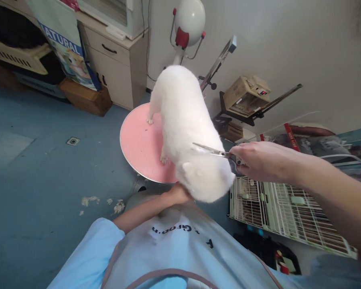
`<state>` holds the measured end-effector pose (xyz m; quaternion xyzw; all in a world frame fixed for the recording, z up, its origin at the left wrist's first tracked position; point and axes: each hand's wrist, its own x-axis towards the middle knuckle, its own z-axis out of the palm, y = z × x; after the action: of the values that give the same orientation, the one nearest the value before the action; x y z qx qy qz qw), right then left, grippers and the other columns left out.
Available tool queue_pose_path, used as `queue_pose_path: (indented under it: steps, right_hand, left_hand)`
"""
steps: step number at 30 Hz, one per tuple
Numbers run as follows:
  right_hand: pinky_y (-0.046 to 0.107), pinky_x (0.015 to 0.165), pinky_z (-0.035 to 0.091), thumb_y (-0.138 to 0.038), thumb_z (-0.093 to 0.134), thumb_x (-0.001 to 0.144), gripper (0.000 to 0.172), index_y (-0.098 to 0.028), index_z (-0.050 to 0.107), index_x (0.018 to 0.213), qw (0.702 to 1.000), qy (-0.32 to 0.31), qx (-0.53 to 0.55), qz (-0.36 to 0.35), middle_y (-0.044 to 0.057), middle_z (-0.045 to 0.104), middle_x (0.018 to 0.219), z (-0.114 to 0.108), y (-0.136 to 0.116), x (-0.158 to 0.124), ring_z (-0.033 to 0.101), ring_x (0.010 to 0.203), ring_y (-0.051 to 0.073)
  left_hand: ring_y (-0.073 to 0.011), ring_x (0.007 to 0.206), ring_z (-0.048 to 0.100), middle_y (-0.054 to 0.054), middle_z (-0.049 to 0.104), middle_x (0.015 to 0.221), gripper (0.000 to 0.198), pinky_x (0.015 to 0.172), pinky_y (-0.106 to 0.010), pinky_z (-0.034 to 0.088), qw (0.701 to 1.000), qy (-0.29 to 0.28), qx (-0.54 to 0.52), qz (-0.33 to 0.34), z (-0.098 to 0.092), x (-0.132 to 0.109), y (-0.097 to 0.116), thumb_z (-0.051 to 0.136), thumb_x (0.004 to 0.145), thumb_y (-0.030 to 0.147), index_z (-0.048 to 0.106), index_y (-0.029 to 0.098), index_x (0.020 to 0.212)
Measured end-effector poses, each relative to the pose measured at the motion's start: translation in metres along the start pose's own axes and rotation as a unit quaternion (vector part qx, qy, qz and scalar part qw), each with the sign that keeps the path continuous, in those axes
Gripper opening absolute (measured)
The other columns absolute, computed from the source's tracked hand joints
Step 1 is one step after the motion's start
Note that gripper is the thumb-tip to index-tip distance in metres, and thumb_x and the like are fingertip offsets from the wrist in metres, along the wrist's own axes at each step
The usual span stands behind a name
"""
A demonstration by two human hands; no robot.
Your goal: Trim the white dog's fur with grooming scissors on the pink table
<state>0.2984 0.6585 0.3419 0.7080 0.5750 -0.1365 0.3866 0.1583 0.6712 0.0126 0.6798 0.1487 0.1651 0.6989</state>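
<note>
A white dog (188,116) stands on a round pink table (138,138), its head toward me. My right hand (252,160) is closed on a pair of metal scissors (210,150), whose blades lie along the fur at the dog's neck. The blades look nearly together. My left hand (179,193) is under the dog's head by the chin; its fingers are mostly hidden beneath the fur.
Cut fur (119,206) lies on the blue floor. Behind the dog are a white dryer (190,20) and a metal arm (218,62). Wire cages (289,204) stand at the right, a cabinet (114,60) at the upper left.
</note>
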Motion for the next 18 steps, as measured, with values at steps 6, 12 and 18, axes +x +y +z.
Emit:
queue_pose_path:
  steps: [6, 12, 18]
  right_hand:
    - [0.035, 0.07, 0.047, -0.018, 0.056, 0.085, 0.012, -0.021, 0.064, 0.094, 0.999, 0.014, 0.005, -0.051, 0.01, 0.073, 0.097, 0.017, 0.012, -0.004, 0.072, 0.09, 0.028]
    - [0.036, 0.067, 0.048, -0.023, 0.067, 0.079, 0.019, -0.021, 0.067, 0.098, 0.984, 0.066, -0.066, -0.15, 0.011, 0.073, 0.097, 0.017, 0.026, 0.006, 0.072, 0.086, 0.031]
    - [0.037, 0.066, 0.046, -0.025, 0.066, 0.081, 0.02, -0.019, 0.071, 0.099, 0.969, 0.099, -0.137, -0.179, 0.013, 0.074, 0.097, 0.003, 0.029, 0.017, 0.072, 0.084, 0.032]
  left_hand:
    - [-0.0314, 0.117, 0.067, -0.011, 0.073, 0.122, 0.048, 0.109, -0.04, 0.05, 0.999, -0.006, 0.027, 0.022, -0.009, -0.009, 0.018, 0.077, 0.071, 0.035, 0.074, 0.015, 0.114]
    - [-0.0324, 0.119, 0.065, -0.014, 0.07, 0.128, 0.063, 0.103, -0.039, 0.055, 0.996, 0.085, 0.007, -0.007, 0.001, -0.011, 0.031, 0.083, 0.069, 0.039, 0.069, 0.014, 0.126]
    - [-0.0329, 0.121, 0.064, -0.016, 0.069, 0.129, 0.06, 0.111, -0.046, 0.049, 0.989, 0.115, 0.091, 0.019, 0.006, -0.019, 0.01, 0.082, 0.068, 0.032, 0.07, 0.014, 0.124]
